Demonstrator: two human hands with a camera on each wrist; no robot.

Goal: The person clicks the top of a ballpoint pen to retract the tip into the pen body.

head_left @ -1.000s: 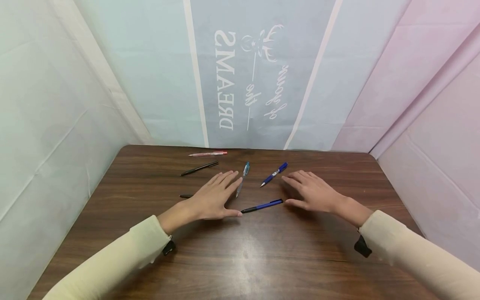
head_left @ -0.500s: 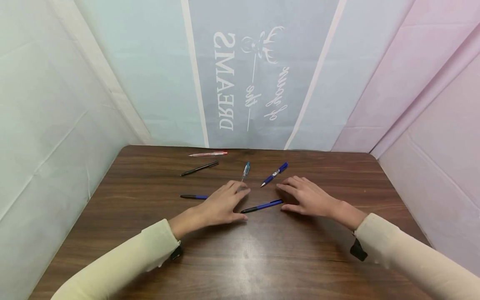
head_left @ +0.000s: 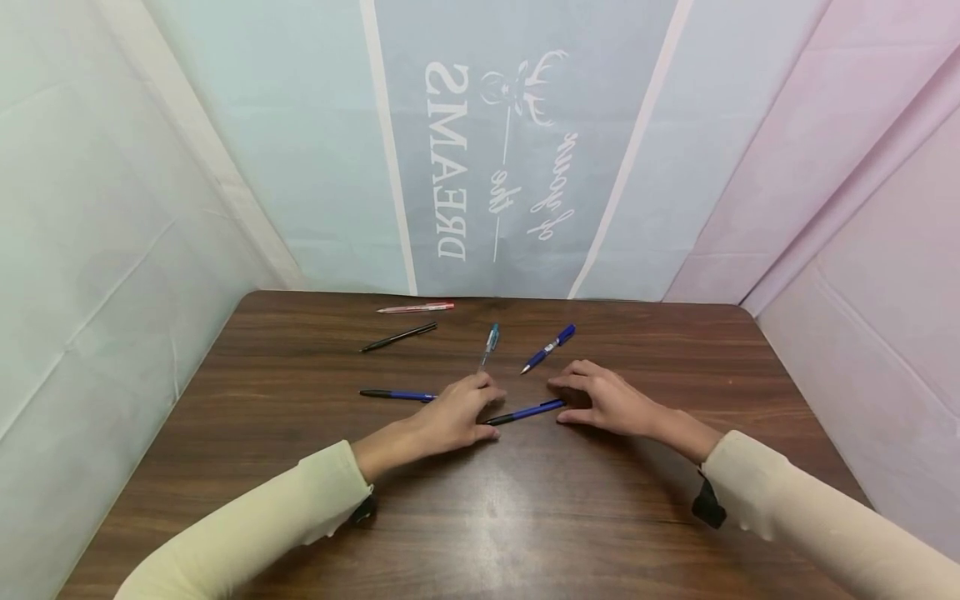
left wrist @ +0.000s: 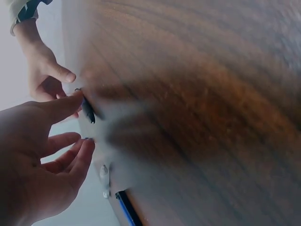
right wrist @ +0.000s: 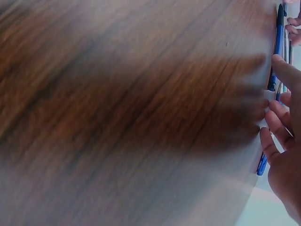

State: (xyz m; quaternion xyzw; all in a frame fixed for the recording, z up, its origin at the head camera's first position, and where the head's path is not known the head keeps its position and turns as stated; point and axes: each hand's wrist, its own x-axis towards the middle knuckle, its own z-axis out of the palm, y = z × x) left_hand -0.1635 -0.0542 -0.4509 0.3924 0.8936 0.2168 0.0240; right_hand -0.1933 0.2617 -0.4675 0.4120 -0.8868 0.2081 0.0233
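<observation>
A blue pen with black ends (head_left: 527, 412) lies on the brown wooden table between the two hands. At its left end, the thumb and bent fingers of my left hand (head_left: 450, 415) stand on either side, with a gap visible in the left wrist view. My right hand (head_left: 611, 400) is at the pen's other end, thumb and fingers apart; whether it touches the pen I cannot tell. Another blue pen with a black end (head_left: 393, 394) is partly hidden behind my left hand. Beyond the left fingertips lies a light-blue clear pen (head_left: 491, 340).
A blue clip pen (head_left: 549, 349) lies beyond my right fingertips. Farther back on the left are a black pen (head_left: 397, 337) and a red clear pen (head_left: 416, 308). Hanging cloth (head_left: 525, 275) borders the table's (head_left: 495, 533) far edge.
My left hand has moved right and toward me, uncovering more of the left blue pen. My right hand has shifted slightly left and nearer. Fingers of both hands have bent more around the middle pen's ends.
</observation>
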